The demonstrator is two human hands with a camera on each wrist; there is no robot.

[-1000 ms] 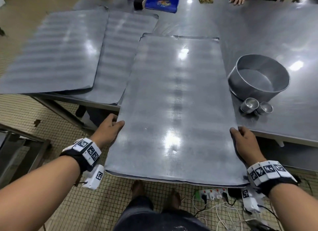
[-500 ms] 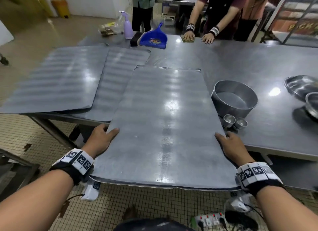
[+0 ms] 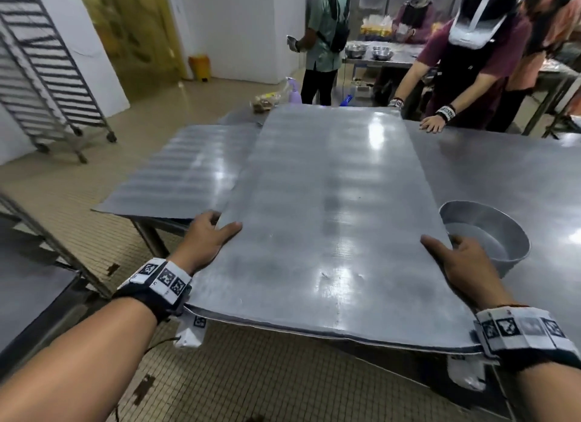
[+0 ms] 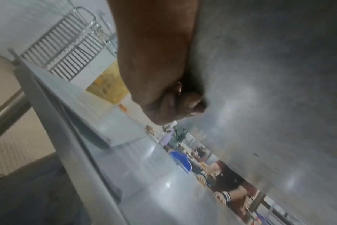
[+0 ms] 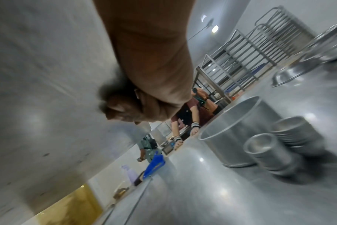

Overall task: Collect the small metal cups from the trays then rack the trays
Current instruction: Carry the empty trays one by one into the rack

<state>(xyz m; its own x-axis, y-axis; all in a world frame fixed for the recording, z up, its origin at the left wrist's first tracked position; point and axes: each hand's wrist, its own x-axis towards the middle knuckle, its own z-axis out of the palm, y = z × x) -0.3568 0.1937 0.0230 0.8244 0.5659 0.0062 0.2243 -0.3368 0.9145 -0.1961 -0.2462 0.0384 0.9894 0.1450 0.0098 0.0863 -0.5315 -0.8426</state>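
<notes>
A large flat metal tray [image 3: 330, 220] is lifted off the steel table [image 3: 503, 176], its far end raised. My left hand [image 3: 210, 236] grips its left edge, thumb on top and fingers [image 4: 190, 105] curled under. My right hand [image 3: 456, 258] grips the right edge the same way, fingers [image 5: 121, 109] tucked beneath. Two stacks of small metal cups [image 5: 273, 153] stand on the table beside a round metal pan [image 3: 490, 233]; the head view hides the cups behind the tray. More flat trays [image 3: 188, 170] lie overlapping at the table's left.
A wheeled tray rack [image 3: 47, 75] stands at the far left by the wall. Another steel surface [image 3: 28, 283] is close on my left. A person leans hands on the table's far edge [image 3: 434, 126]; others stand behind. A blue dustpan [image 5: 154, 166] lies at the far end.
The tray has come up off the table and toward me, held by both hands. My view has risen from the tabletop to the room, with the cups slipping behind the tray.
</notes>
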